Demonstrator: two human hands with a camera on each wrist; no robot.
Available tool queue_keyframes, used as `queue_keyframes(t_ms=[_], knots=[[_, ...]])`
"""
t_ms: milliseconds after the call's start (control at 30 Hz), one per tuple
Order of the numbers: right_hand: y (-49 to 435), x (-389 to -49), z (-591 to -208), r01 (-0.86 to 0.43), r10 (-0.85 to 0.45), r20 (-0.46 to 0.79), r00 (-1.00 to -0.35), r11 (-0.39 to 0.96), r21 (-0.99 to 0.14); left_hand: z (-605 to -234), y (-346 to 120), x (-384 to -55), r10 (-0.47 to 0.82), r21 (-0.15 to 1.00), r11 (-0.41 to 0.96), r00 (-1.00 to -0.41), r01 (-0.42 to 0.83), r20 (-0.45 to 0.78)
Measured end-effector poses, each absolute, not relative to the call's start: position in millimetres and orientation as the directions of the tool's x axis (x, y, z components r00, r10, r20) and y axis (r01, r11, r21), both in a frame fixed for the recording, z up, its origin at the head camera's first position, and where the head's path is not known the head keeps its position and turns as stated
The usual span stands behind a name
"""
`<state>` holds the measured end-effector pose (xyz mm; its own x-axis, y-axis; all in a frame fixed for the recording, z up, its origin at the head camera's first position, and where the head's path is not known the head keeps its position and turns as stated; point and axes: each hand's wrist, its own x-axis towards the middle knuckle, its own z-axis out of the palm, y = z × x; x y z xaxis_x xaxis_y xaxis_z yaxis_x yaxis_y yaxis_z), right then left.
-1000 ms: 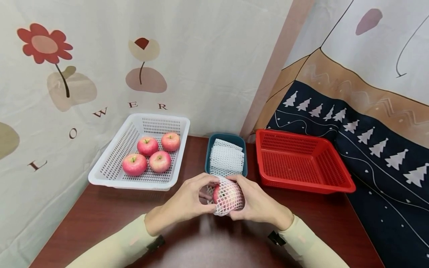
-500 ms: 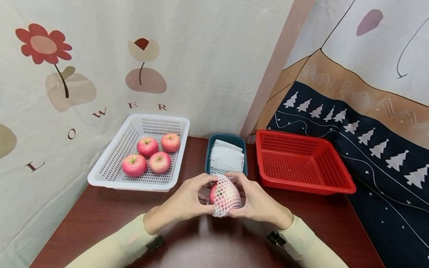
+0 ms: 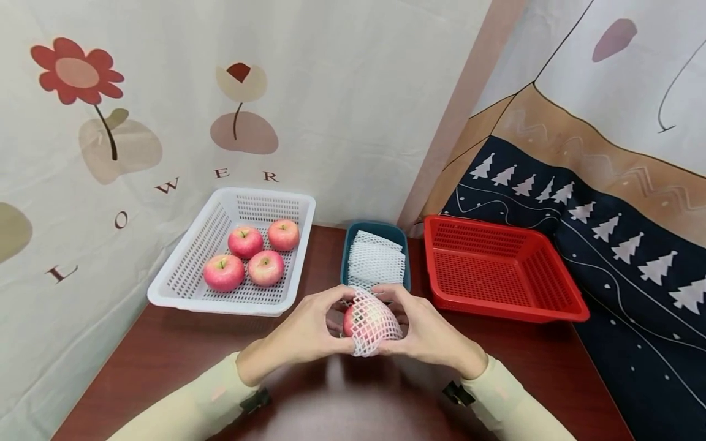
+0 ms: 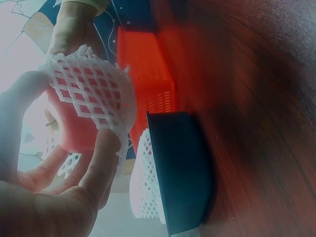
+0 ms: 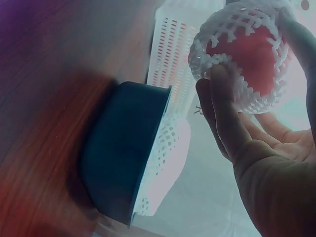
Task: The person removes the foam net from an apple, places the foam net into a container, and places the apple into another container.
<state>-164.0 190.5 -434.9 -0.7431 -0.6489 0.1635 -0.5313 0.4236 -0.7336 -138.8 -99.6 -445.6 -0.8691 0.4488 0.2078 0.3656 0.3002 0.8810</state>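
Between both hands, above the table's near middle, is a red apple (image 4: 74, 121) partly covered by a white foam net sleeve (image 3: 375, 324). My left hand (image 3: 314, 321) holds it from the left, thumb and fingers at the net's open edge, where bare red skin shows. From the other side my right hand (image 3: 432, 331) grips the netted apple, thumb below and fingers on top. In the right wrist view the net's other end (image 5: 237, 89) leaves a round patch of apple uncovered. Fingers behind the fruit are partly hidden in the head view.
Just beyond the hands stands a dark teal bin (image 3: 407, 260) with several folded foam nets (image 3: 377, 260). A white basket (image 3: 220, 303) at left contains several apples (image 3: 223, 272). To the right sits a red basket (image 3: 507, 309) on the dark red table (image 3: 353, 404).
The net has been drawn a little and the apple turned slightly between the hands; its bare side faces further left. Both hands keep their hold. The head view has shifted slightly.
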Motion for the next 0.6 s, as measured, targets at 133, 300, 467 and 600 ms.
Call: queue_keyframes(t_ms=[133, 300, 467, 600], knots=[[190, -166, -434, -0.562, -0.652, 0.197, -0.732, 0.415, -0.715, -445, -101, -140, 0.427, 0.878, 0.300, -0.875, 0.373, 0.226], [192, -168, -431, -0.595, -0.660, 0.220, -0.718, 0.417, -0.687, -446, -102, -141, 0.409, 0.880, 0.297, -0.882, 0.371, 0.234], [195, -167, -425, -0.602, -0.663, 0.215, -0.717, 0.434, -0.670, -446, -103, -141, 0.391, 0.855, 0.321, -0.879, 0.407, 0.271], [195, -165, -420, -0.606, -0.664, 0.224, -0.713, 0.424, -0.673, -447, -103, -141, 0.384, 0.832, 0.341, -0.873, 0.438, 0.302]])
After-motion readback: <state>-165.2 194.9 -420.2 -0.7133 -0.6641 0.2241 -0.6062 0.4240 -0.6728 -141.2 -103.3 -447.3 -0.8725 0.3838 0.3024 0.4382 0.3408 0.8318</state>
